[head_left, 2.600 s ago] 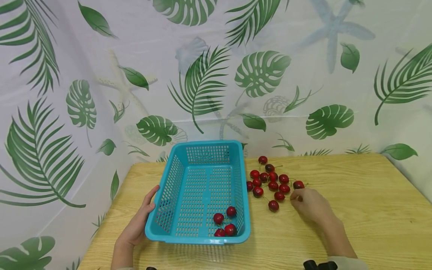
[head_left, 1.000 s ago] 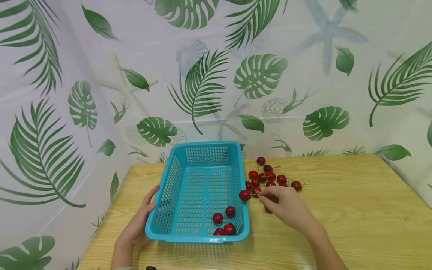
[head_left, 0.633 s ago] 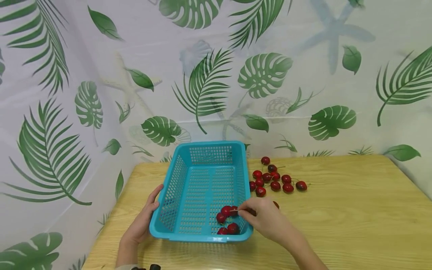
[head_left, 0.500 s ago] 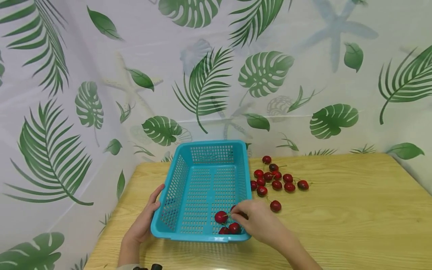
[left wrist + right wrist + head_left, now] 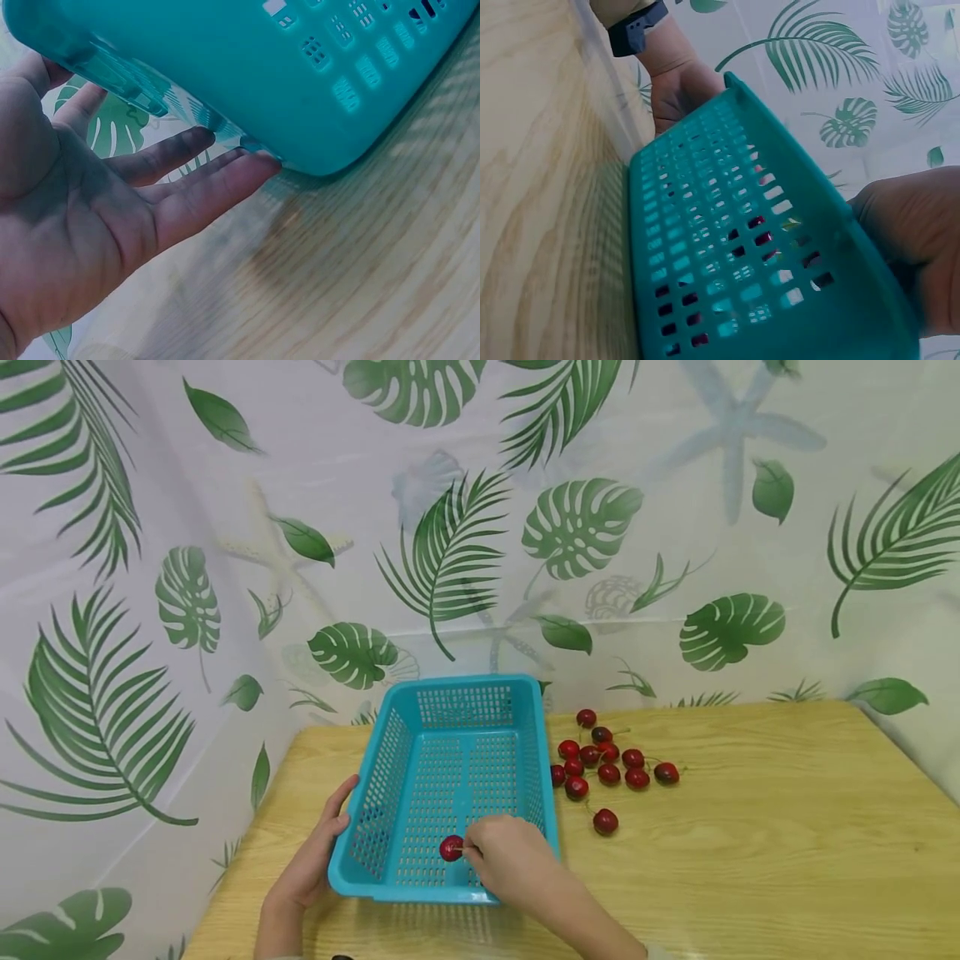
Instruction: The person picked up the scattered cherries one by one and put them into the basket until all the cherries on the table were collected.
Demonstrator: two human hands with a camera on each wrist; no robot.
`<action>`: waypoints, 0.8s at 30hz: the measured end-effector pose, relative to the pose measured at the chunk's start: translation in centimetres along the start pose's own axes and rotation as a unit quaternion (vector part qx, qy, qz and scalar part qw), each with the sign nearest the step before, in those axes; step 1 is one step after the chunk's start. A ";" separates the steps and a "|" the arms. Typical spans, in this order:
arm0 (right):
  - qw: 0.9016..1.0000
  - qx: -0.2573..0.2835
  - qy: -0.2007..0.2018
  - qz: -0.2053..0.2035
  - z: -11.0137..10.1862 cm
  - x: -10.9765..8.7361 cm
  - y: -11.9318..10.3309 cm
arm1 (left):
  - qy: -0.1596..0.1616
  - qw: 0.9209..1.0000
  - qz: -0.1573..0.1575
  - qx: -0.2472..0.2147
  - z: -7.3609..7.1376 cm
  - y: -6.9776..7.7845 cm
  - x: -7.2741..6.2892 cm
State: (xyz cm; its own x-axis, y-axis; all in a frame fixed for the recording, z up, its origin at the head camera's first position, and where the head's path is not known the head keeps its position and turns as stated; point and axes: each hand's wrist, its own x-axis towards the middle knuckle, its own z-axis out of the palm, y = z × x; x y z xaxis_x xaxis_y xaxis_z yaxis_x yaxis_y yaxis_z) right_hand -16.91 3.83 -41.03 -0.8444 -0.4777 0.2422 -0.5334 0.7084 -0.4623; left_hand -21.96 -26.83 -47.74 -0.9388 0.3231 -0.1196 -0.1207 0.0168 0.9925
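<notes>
A blue perforated plastic basket (image 5: 450, 893) stands on the table. My left hand (image 5: 311, 852) is at its left side; in the left wrist view its fingers (image 5: 214, 199) stretch out and touch the basket's wall. Inside, near the front, my right hand (image 5: 513, 864) pinches a red cherry (image 5: 452, 848) by its stem. That hand hides most of the front right corner. Through the holes in the right wrist view, dark red patches (image 5: 763, 238) show. Right of the basket, several cherries (image 5: 609, 773) lie in a loose cluster, with one cherry (image 5: 605, 822) nearer the front.
The light wooden table (image 5: 787, 827) stretches to the right of the cherries. Behind and to the left hangs a white cloth (image 5: 465, 435) printed with green leaves, close to the table's back edge.
My right hand has carried a cherry by its stem from the cluster over the right rim, then leftward inside the basket. My left hand has stayed at the left side.
</notes>
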 end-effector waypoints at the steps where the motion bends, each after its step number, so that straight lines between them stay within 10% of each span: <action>1: 1.000 -0.001 -0.004 -0.004 0.2 0.1 0.0 | 0.003 1.000 -0.001 0.000 0.1 0.0 0.0; 16: 0.996 0.021 -0.084 0.017 1.3 1.9 0.3 | -0.022 1.000 -0.001 0.002 -0.4 -0.1 0.1; 24: 0.999 0.015 -0.037 0.029 2.0 2.2 0.6 | -0.021 1.000 0.005 0.006 -0.5 -0.2 0.1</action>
State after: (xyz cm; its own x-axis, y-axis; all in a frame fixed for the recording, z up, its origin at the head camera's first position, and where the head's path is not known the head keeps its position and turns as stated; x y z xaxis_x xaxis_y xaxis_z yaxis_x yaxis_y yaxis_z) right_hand -18.97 2.20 -42.46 -0.8673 -0.4744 0.1510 -0.4811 0.7205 -0.4995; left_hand -22.19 -27.29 -48.01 -0.9255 0.3630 -0.1081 -0.1068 0.0239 0.9940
